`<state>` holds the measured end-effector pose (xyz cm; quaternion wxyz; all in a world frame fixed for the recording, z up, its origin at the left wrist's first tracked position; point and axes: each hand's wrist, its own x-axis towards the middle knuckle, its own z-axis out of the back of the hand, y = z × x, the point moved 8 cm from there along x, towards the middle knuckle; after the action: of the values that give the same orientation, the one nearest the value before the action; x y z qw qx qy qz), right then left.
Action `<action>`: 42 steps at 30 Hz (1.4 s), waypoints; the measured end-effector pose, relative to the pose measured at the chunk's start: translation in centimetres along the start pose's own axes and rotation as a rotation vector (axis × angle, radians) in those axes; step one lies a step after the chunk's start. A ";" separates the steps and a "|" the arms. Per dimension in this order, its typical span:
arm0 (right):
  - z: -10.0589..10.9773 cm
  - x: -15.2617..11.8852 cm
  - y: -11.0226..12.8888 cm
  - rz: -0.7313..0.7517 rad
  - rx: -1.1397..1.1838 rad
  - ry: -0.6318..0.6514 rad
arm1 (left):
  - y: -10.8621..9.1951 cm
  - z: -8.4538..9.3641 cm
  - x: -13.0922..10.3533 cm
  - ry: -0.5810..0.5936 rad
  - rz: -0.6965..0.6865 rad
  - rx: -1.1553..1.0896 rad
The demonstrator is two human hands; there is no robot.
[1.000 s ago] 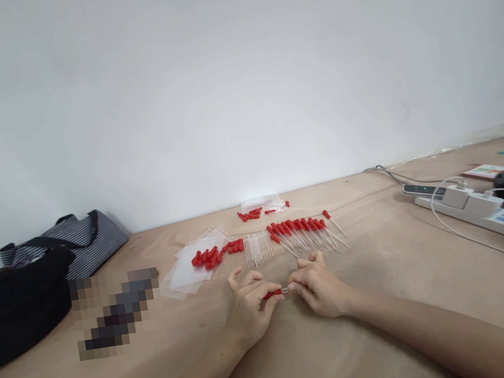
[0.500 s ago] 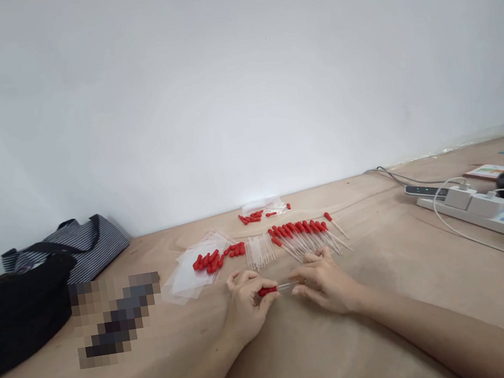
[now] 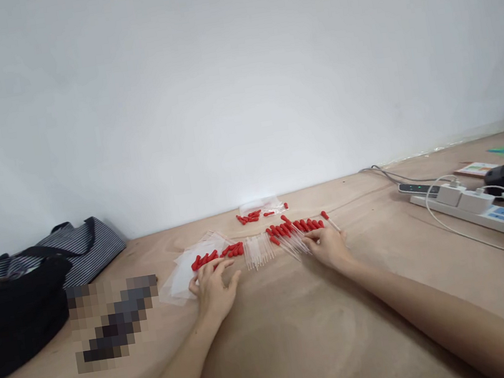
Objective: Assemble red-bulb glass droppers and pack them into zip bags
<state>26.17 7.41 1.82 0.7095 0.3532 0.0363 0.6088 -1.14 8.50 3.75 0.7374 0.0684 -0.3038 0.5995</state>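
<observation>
My right hand point(image 3: 330, 248) pinches the clear tube of a red-bulbed dropper point(image 3: 293, 225), which lies over a row of similar droppers point(image 3: 281, 230) with red bulbs pointing away from me. My left hand point(image 3: 217, 289) is open, with its fingers spread over loose red rubber bulbs point(image 3: 204, 260); part of that pile is hidden by the fingers. More red bulbs point(image 3: 236, 249) lie just to its right. Between the two hands, bare clear tubes point(image 3: 258, 251) rest side by side on the wooden table point(image 3: 276, 349).
Clear plastic bags point(image 3: 178, 279) lie under the left bulbs. Further back is another bag point(image 3: 261, 205) with red bulbs point(image 3: 249, 217). A white power strip point(image 3: 487, 210) with cables stands right; a striped bag point(image 3: 81, 249) and black cloth point(image 3: 20, 318) are left.
My hands have parted from the dropper they held together. The right hand has carried it forward to the row; the left has let go and moved left to the loose bulbs.
</observation>
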 end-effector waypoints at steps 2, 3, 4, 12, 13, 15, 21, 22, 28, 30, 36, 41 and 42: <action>-0.5 0.8 -0.7 -0.097 -0.008 0.013 | 1.6 0.1 0.5 -0.024 0.061 0.051; -0.7 1.0 -0.8 -0.121 -0.027 0.020 | 2.2 0.2 0.6 -0.040 0.082 0.071; -0.9 1.2 -0.8 -0.136 -0.053 0.026 | 2.6 0.3 0.7 -0.053 0.097 0.088; -1.8 1.4 -1.0 -0.151 -0.171 0.039 | 1.0 -0.4 1.3 -0.128 -0.061 0.234; -1.7 1.4 -1.1 -0.153 -0.172 0.025 | 0.6 -0.6 1.4 -0.135 -0.095 0.244; -1.4 1.3 -1.0 -0.141 -0.168 -0.017 | 0.0 -1.0 1.8 -0.147 -0.139 0.252; -2.0 0.6 3.5 0.110 -0.177 -0.042 | -0.9 -2.0 3.2 -0.154 -0.168 0.217; -2.6 0.5 4.4 0.135 -0.180 -0.015 | -1.1 -2.2 3.3 -0.147 -0.185 0.209; -5.7 1.3 6.7 -0.009 -0.248 0.136 | -1.8 -2.9 3.9 -0.125 -0.257 0.200; -6.1 1.8 6.6 -0.058 -0.258 0.170 | -2.0 -3.1 4.1 -0.125 -0.276 0.189; -6.6 2.6 5.9 -0.154 -0.245 0.222 | -2.3 -3.4 4.3 -0.119 -0.310 0.171; -6.5 2.8 5.8 -0.167 -0.226 0.221 | -2.4 -3.2 4.2 -0.119 -0.314 0.167; -6.4 2.7 5.9 -0.162 -0.223 0.216 | -2.5 -3.2 4.2 -0.119 -0.314 0.167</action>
<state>18.86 12.80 1.27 0.7828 0.2007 0.0731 0.5845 2.72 12.88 4.05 0.7943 0.2111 -0.2818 0.4951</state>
